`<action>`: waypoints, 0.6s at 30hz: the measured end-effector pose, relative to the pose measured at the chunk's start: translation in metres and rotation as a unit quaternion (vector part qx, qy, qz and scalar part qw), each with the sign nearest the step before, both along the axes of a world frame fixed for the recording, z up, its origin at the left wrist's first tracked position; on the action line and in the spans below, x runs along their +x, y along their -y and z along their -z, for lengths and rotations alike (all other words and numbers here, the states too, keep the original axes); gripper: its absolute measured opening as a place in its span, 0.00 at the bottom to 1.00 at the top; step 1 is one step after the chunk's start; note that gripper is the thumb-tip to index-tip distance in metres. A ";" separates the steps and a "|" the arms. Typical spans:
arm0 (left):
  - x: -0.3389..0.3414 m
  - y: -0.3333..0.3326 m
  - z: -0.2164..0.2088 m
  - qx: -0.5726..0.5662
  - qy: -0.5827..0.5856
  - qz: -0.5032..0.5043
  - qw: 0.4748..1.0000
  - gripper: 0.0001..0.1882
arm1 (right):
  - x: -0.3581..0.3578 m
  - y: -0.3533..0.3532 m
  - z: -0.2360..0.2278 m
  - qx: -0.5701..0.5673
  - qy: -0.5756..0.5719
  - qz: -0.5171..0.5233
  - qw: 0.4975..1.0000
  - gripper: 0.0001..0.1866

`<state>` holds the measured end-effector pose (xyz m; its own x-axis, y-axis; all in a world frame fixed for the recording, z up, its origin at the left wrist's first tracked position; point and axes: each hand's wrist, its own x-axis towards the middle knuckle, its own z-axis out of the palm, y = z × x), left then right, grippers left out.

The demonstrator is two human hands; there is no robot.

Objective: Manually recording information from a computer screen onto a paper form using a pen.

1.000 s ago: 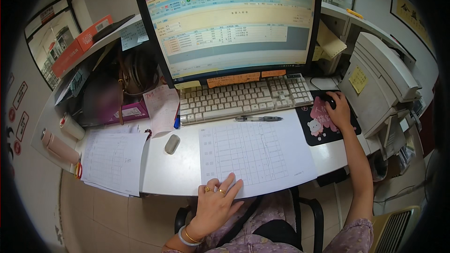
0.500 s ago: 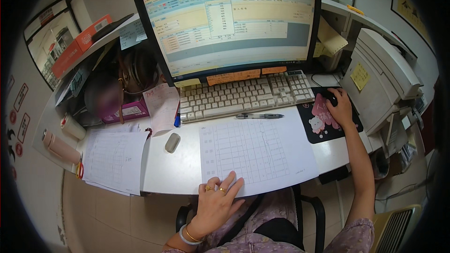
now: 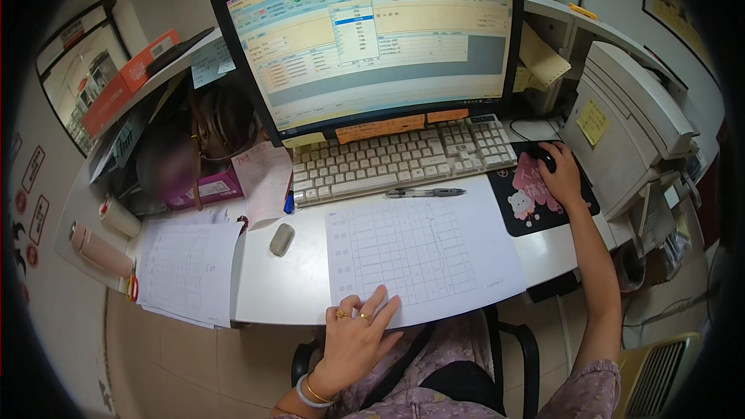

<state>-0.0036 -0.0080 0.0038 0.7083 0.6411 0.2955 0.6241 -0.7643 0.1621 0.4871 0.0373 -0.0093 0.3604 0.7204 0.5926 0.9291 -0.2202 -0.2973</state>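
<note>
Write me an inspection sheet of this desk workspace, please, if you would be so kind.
Surface: white desk, glossy, partly covered.
Things in use: printed sheet near the front edge; mouse on a dark mouse pad; keyboard below the lit monitor.
Clutter: pen by the sheet's far edge; grey oval object; paper stack, scissors and pink bottle at left.
Hands: left hand, fingertips on the sheet's near edge; right hand over the mouse.
Cables: dark cable beside the keyboard's right end; others at lower right.
Surroundings: grey machine at right; chair at the desk's front.
</note>
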 end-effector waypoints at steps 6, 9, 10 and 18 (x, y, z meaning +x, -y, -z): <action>0.000 0.000 0.000 -0.004 0.001 0.002 1.000 0.30 | 0.003 0.000 0.002 -0.002 -0.001 0.003 1.000 0.21; 0.000 0.000 -0.001 -0.006 0.001 0.002 1.000 0.30 | 0.002 0.000 0.001 -0.005 -0.005 0.004 1.000 0.21; 0.000 0.000 -0.001 -0.007 0.000 0.000 1.000 0.31 | 0.001 0.000 0.001 -0.001 -0.002 0.005 1.000 0.21; 0.000 0.001 -0.001 -0.009 0.005 -0.001 1.000 0.31 | 0.001 0.002 0.002 0.000 0.004 0.017 1.000 0.20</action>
<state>-0.0033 -0.0091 0.0047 0.7048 0.6470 0.2908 0.6235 -0.7606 0.1810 0.4884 0.0356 -0.0112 0.3810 0.7073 0.5955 0.9229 -0.2524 -0.2907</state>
